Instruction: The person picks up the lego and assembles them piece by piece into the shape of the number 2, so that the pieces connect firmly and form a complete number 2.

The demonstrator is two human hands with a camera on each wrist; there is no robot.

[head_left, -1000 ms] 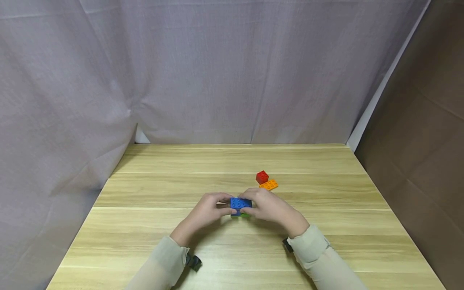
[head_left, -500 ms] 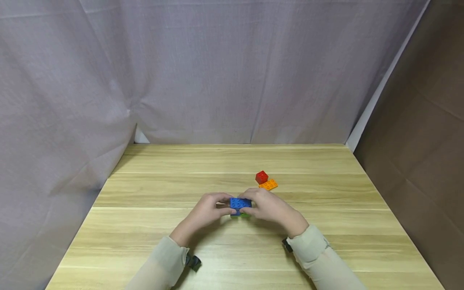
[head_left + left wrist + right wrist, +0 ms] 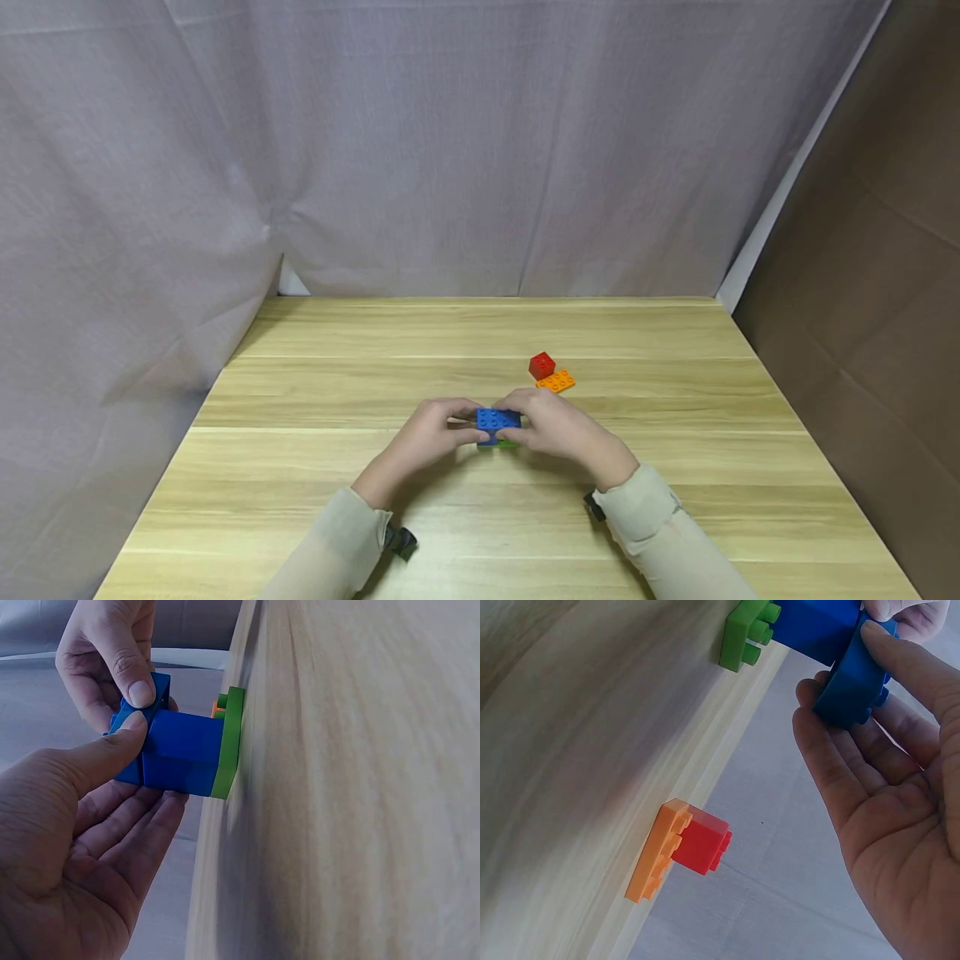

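In the head view my left hand (image 3: 424, 435) and right hand (image 3: 558, 427) pinch a blue brick (image 3: 489, 419) from its two sides. The left wrist view shows this upper blue brick lying on a lower blue block (image 3: 184, 750), which stands on a green plate (image 3: 230, 742). In the right wrist view the green plate (image 3: 740, 636) has bare studs beside the lower block, and the upper brick (image 3: 853, 679) juts out over them. Both thumbs press the near side of the upper brick, with fingers at its far side.
A red brick (image 3: 542, 366) and an orange plate (image 3: 556, 382) lie close together on the wooden table (image 3: 360, 333), just beyond my right hand. Grey cloth (image 3: 420, 150) hangs behind the table and brown cloth (image 3: 870, 333) at the right.
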